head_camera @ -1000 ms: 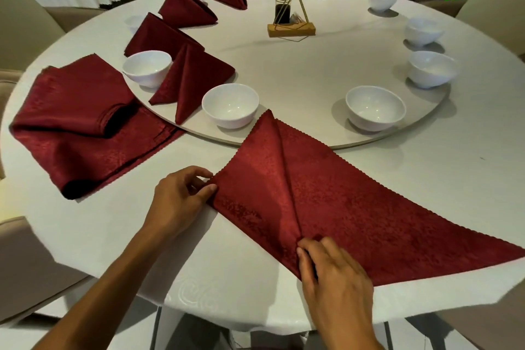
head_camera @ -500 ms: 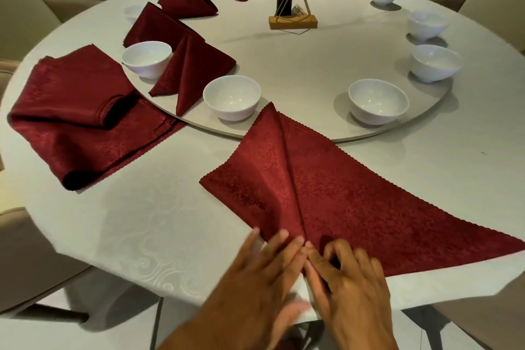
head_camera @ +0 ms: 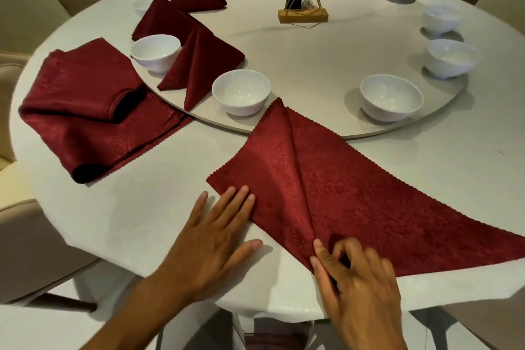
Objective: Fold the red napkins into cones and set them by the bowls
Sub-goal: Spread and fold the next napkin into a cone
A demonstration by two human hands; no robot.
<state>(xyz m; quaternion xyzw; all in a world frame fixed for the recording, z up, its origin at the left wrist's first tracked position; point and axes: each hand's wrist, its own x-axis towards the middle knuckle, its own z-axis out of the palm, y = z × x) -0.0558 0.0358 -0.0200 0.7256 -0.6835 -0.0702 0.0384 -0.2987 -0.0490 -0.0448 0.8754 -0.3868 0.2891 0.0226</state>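
Note:
A red napkin [head_camera: 335,190] lies flat on the white table, its left part folded over along a centre crease, its point near a white bowl [head_camera: 241,91]. My left hand [head_camera: 216,239] lies flat with straight fingers, the fingertips pressing the napkin's left flap. My right hand [head_camera: 355,278] has curled fingers and holds the napkin's near corner down at the foot of the crease. Several folded red cones [head_camera: 199,65] stand by bowls on the turntable's left side. Another bowl [head_camera: 391,96] has no cone beside it.
A pile of unfolded red napkins [head_camera: 85,111] lies at the left. A round turntable [head_camera: 312,128] carries several bowls and a bottle in a wooden holder [head_camera: 302,8]. Beige chairs [head_camera: 25,8] surround the table. The table's near edge runs under my wrists.
My left hand let go of the napkin's left corner, came in beside the right hand, then slid left and now lies flat on the folded flap. The right hand stayed at the near corner.

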